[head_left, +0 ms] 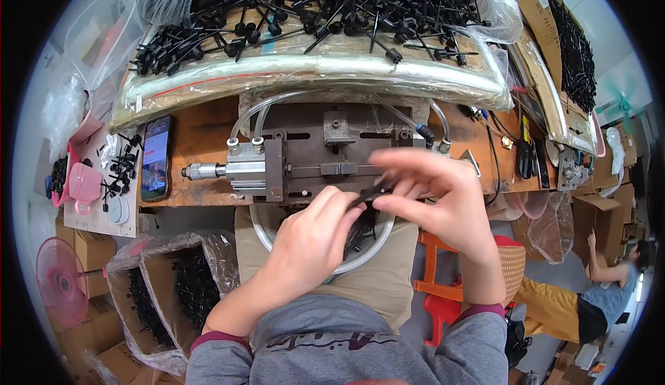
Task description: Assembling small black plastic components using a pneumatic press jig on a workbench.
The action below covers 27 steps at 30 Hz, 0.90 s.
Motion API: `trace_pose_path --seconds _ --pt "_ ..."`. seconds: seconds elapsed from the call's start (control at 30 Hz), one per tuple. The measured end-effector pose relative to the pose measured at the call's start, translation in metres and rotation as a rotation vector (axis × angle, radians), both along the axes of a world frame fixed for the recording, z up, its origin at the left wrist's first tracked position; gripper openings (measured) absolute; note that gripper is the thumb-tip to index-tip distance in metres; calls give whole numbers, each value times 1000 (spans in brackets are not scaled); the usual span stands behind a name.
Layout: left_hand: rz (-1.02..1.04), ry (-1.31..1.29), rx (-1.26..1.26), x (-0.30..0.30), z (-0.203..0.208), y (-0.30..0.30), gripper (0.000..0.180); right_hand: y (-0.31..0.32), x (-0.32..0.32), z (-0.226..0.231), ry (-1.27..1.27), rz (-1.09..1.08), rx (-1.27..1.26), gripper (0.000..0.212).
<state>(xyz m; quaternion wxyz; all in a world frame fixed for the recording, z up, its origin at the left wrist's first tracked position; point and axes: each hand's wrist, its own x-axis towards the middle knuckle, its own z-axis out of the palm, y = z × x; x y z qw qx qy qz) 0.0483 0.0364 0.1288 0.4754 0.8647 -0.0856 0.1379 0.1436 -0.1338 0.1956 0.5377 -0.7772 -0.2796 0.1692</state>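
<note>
My left hand (310, 238) pinches a slim black plastic part (373, 192) between thumb and fingers, above my lap. My right hand (438, 192) is beside its far end, thumb and forefinger spread apart. Some curled fingers of that hand come close to the part; whether they touch it cannot be made out. Just beyond both hands is a metal clamping fixture (337, 169) with a silver cylinder (248, 170) on its left. Below the hands, a round container with a pale rim (261, 238) rests on my lap, its dark contents partly hidden.
Black stemmed parts are heaped on a plastic-wrapped tray (312, 73) behind the fixture. A phone (156, 158) lies left on the bench, pliers (528, 151) right. Lined boxes of black parts (149, 295) stand lower left. An orange-red chair (433, 264) and another person (609, 291) are at right.
</note>
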Motion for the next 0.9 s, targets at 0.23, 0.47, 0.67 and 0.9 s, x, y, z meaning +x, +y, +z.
trace_pose_path --seconds 0.23,0.47,0.67,0.9 --pt "-154 522 -798 -15 -14 -3 31 0 -39 -64 -661 76 47 36" --pt "136 302 -596 -22 -26 4 23 6 -34 -84 -695 1 54 30" --pt "57 312 -985 -29 -16 11 28 19 -31 -99 -917 61 -194 21" --pt "-3 200 -905 -30 -16 16 27 30 -29 -90 -985 16 -343 25"
